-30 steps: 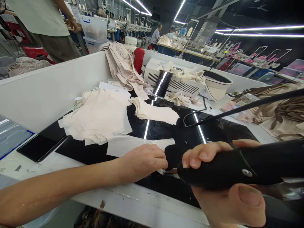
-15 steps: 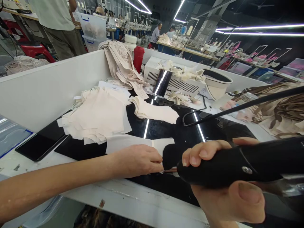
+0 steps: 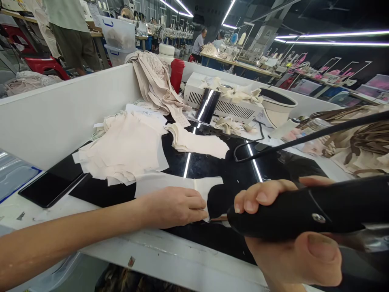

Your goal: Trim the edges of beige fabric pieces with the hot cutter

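My right hand (image 3: 291, 255) is wrapped round a thick black handheld tool (image 3: 304, 207) at the lower right. The tool's thin metal tip points left and reaches the edge of a pale fabric piece (image 3: 164, 180). My left hand (image 3: 179, 207) rests on that piece, its fingers pressed together at the fabric's right end, close by the tip. The fabric lies flat on the glossy black surface (image 3: 231, 190). Behind it is a large pile of cream fabric pieces (image 3: 124, 146), with a smaller stack (image 3: 199, 142) to the right.
A white vented box (image 3: 225, 99), a dark cylinder (image 3: 208, 106) and a red cup (image 3: 176, 76) stand at the back. A black cable (image 3: 319, 134) crosses on the right. At the left lies a dark phone-like slab (image 3: 51, 186). A white wall (image 3: 69, 109) edges the table.
My left hand has shifted very slightly left, away from the tool's tip. My right hand keeps its hold on the tool. In the background, the standing person at upper left has moved left.
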Demonstrator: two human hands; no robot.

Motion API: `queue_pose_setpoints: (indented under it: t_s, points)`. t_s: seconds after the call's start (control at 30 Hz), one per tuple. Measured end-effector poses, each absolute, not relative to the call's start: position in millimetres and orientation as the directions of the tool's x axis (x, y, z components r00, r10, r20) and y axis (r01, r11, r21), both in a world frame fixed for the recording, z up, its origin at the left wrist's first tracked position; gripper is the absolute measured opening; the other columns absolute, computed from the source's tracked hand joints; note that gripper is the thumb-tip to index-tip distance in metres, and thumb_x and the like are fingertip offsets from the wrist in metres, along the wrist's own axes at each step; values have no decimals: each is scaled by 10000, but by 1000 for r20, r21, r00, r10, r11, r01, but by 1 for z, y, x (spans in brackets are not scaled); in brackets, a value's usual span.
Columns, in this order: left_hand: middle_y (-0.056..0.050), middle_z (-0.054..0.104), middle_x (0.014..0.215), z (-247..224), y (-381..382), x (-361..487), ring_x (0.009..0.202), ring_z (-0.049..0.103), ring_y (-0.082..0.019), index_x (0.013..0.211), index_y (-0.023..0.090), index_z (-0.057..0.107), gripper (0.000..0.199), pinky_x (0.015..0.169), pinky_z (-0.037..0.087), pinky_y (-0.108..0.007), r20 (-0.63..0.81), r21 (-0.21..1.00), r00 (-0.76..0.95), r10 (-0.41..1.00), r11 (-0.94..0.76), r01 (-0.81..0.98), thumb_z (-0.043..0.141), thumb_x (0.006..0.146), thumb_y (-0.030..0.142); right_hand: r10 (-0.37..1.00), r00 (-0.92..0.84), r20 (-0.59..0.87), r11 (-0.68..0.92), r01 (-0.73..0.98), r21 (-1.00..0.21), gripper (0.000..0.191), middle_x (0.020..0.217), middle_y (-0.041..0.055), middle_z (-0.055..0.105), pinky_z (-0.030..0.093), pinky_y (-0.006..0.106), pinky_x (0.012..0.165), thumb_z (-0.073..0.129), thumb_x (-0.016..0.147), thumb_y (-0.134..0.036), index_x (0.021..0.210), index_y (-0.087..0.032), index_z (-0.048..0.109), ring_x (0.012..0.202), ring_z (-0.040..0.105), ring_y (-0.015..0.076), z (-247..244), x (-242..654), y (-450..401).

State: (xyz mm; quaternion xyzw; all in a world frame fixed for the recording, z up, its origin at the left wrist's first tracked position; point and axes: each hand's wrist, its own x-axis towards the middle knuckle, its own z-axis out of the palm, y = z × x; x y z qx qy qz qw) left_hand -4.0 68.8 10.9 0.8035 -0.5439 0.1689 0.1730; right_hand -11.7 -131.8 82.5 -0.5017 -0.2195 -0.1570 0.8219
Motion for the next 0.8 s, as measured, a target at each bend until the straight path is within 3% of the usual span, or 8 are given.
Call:
queue_pose_setpoints:
  t_s: [0.53,0.8]
  points:
    - [-78,733,1092,13,71,-5,1077,682,-179,1188,139,706,237,1041,566,-271,423,139,386,-820,-362,-922,512,1082,53,-113,846,521,423,515,-745,486,763,-38,692,551,279,480,932,762,-405,1134,-263,653,562,616,159,83,-9,-127]
    - [-88,717,1062,10,71,-4,1057,675,-192,1189,90,707,231,1033,557,-280,450,151,365,-815,-333,-931,501,1089,57,-143,841,522,417,529,-739,498,770,-45,687,543,264,477,913,772,-427,1149,-266,631,559,615,147,83,-7,-127]
